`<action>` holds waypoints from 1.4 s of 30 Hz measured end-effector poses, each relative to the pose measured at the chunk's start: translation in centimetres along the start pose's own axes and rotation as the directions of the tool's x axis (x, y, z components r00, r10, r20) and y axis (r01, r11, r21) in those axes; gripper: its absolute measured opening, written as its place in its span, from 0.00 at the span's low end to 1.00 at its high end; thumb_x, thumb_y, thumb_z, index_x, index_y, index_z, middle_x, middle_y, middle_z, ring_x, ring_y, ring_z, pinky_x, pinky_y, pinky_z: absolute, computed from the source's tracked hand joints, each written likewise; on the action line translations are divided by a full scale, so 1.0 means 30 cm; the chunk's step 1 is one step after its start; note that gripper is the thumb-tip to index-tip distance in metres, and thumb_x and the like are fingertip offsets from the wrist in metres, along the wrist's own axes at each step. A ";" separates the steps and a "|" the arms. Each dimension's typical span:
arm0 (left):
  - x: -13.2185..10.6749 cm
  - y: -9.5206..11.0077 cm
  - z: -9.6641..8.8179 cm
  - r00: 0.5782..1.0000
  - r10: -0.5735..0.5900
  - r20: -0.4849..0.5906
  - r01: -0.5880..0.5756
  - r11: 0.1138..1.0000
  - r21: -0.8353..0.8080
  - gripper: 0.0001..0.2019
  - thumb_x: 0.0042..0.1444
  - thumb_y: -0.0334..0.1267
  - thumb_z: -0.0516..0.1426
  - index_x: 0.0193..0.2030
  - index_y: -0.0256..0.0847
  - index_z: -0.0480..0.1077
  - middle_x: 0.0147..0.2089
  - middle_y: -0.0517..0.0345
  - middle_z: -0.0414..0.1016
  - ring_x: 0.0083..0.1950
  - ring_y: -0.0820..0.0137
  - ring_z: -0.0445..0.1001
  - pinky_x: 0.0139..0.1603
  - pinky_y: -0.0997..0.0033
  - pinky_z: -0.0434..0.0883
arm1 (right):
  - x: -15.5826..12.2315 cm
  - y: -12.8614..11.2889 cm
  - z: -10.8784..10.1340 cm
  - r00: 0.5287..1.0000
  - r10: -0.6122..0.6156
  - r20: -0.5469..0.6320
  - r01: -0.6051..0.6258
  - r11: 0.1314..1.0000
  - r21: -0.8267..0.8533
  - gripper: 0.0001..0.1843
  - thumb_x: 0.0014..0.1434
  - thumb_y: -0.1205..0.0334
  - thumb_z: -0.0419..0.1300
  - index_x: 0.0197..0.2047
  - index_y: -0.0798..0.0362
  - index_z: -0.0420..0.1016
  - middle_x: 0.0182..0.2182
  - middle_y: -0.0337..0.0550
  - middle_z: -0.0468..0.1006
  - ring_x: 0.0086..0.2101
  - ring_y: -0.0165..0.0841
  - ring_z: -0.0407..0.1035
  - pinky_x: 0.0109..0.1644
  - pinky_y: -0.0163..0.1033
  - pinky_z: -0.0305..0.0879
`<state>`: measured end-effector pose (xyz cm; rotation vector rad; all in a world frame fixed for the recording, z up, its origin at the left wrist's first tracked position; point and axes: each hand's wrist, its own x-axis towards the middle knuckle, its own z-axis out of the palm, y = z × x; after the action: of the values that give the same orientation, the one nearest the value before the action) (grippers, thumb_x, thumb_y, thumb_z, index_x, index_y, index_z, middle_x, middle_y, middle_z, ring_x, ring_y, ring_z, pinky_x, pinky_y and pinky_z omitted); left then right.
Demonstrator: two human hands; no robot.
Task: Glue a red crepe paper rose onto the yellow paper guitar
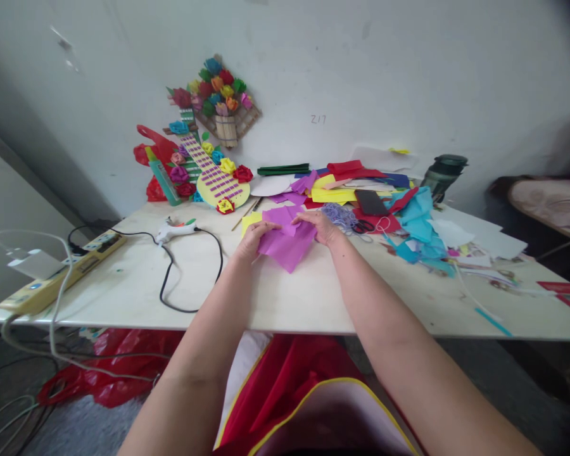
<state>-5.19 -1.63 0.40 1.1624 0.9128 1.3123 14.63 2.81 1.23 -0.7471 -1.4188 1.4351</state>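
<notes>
A purple paper sheet (pixel 287 244) lies on the pale table (pixel 285 297), partly folded. My left hand (pixel 254 237) pinches its left edge with closed fingers. My right hand (pixel 320 225) rests on its upper right part, fingers bent down onto a folded flap. A yellow sheet (pixel 250 221) peeks out behind the purple one.
A white glue gun (pixel 173 230) with a black cord lies at the left, near a yellow power strip (pixel 61 275). Paper flower crafts (pixel 213 161) lean on the wall. Loose coloured papers, black scissors (pixel 363 225), a phone (pixel 370 202) and a dark bottle (pixel 444 174) crowd the right.
</notes>
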 end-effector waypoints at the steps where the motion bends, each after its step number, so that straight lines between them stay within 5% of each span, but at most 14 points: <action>1: 0.000 -0.001 0.000 1.000 -0.005 0.001 0.005 1.000 0.007 0.10 0.38 0.39 0.62 0.27 0.34 0.76 0.27 0.56 0.75 0.25 0.74 0.68 0.29 0.74 0.65 | 0.001 0.001 0.003 1.000 0.000 -0.012 -0.001 1.000 -0.016 0.08 0.40 0.58 0.66 0.23 0.55 0.79 0.22 0.40 0.77 0.27 0.28 0.67 0.32 0.33 0.60; 6: 0.001 -0.006 0.002 0.999 -0.042 0.000 0.042 0.999 0.023 0.12 0.35 0.35 0.64 0.31 0.36 0.74 0.23 0.60 0.72 0.22 0.75 0.67 0.25 0.76 0.63 | 0.010 0.008 0.015 0.998 -0.008 -0.054 0.003 0.996 -0.089 0.12 0.30 0.63 0.71 0.24 0.55 0.78 0.21 0.36 0.76 0.25 0.26 0.66 0.34 0.33 0.61; 18: 0.011 -0.013 -0.005 0.999 -0.047 -0.007 0.047 0.995 0.087 0.17 0.38 0.35 0.59 0.39 0.35 0.74 0.24 0.59 0.72 0.23 0.73 0.67 0.24 0.75 0.62 | 0.010 0.009 0.022 0.998 -0.001 -0.056 -0.008 0.987 -0.163 0.17 0.32 0.59 0.72 0.30 0.56 0.79 0.24 0.39 0.77 0.27 0.28 0.69 0.37 0.37 0.66; 28: 0.027 -0.027 -0.018 0.998 0.046 -0.036 -0.041 0.989 0.139 0.14 0.41 0.43 0.59 0.32 0.34 0.76 0.32 0.53 0.76 0.34 0.68 0.71 0.35 0.72 0.67 | 0.018 0.019 0.016 0.999 -0.016 -0.032 0.011 0.986 -0.167 0.15 0.34 0.61 0.71 0.29 0.55 0.80 0.25 0.39 0.78 0.26 0.27 0.68 0.36 0.36 0.65; 36: -0.010 -0.008 -0.004 0.998 -0.060 0.030 0.050 0.963 0.266 0.19 0.37 0.51 0.66 0.28 0.35 0.73 0.23 0.58 0.70 0.23 0.74 0.65 0.23 0.74 0.60 | 0.010 0.005 0.033 0.999 -0.026 -0.023 0.021 0.980 -0.200 0.13 0.34 0.62 0.70 0.28 0.56 0.79 0.25 0.39 0.77 0.27 0.27 0.68 0.37 0.35 0.65; 42: -0.017 0.007 0.006 0.992 -0.126 0.031 0.119 0.978 0.171 0.19 0.33 0.47 0.68 0.25 0.35 0.70 0.21 0.60 0.69 0.20 0.76 0.63 0.23 0.74 0.59 | 0.007 -0.003 0.040 1.000 0.009 -0.022 -0.013 0.989 -0.145 0.11 0.35 0.66 0.69 0.27 0.56 0.79 0.24 0.37 0.77 0.27 0.25 0.67 0.37 0.34 0.64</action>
<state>-5.12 -2.18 0.59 1.2385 1.0648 1.1246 13.49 2.51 1.53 -0.8608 -1.5171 1.3384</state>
